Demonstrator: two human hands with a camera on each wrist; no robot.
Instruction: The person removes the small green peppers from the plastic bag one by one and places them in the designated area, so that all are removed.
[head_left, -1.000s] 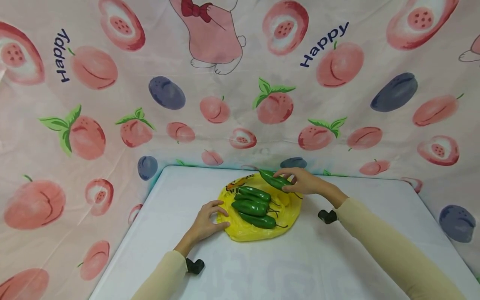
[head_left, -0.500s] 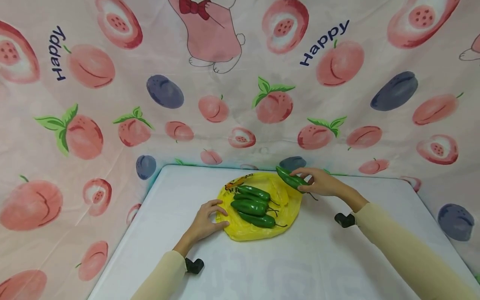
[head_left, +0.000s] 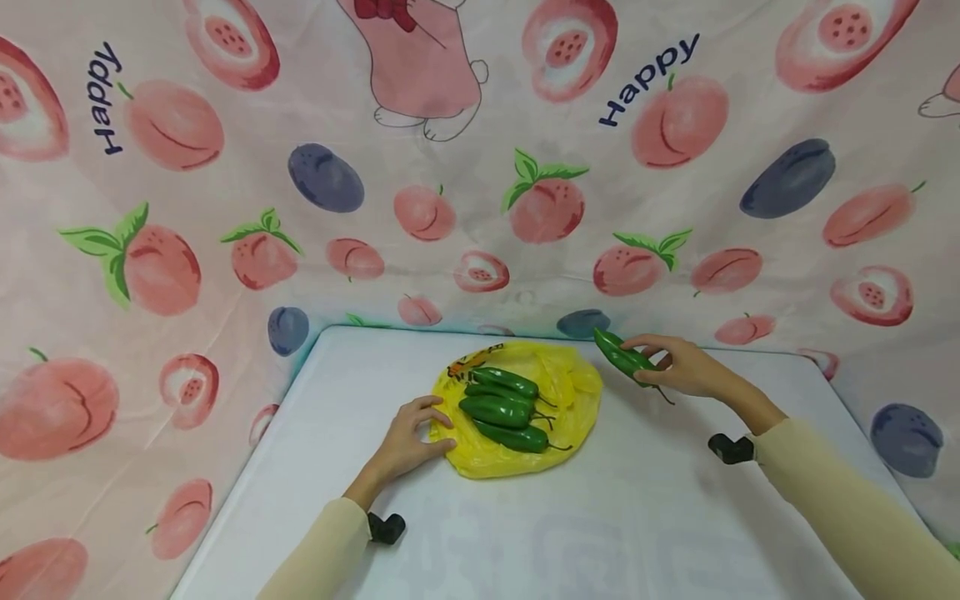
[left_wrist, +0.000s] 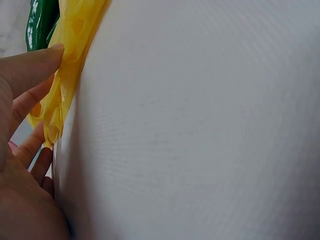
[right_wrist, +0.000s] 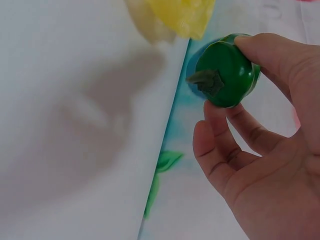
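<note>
My right hand (head_left: 682, 367) pinches a green chili pepper (head_left: 624, 354) by its stem end, right of the bag and close over the back of the table. In the right wrist view, that pepper's round end and stem (right_wrist: 209, 81) face the camera between thumb and fingers. Several more green chili peppers (head_left: 501, 412) lie side by side on a flattened yellow plastic bag (head_left: 517, 465). Along the bag's left edge rests my left hand (head_left: 411, 435), its thumb and fingertips spread and touching the plastic. The left wrist view has the thumb (left_wrist: 37, 65) against the bag.
The white table (head_left: 600, 533) ends at the back and left against a pink cloth (head_left: 465, 183) printed with peaches and blue fruit. A black wrist mount (head_left: 731, 448) hangs beside the right wrist, another beside the left.
My right hand has carried the pinched pepper rightward, from over the bag to beside it. My left hand stays at the bag's left edge, and the other peppers lie as before.
</note>
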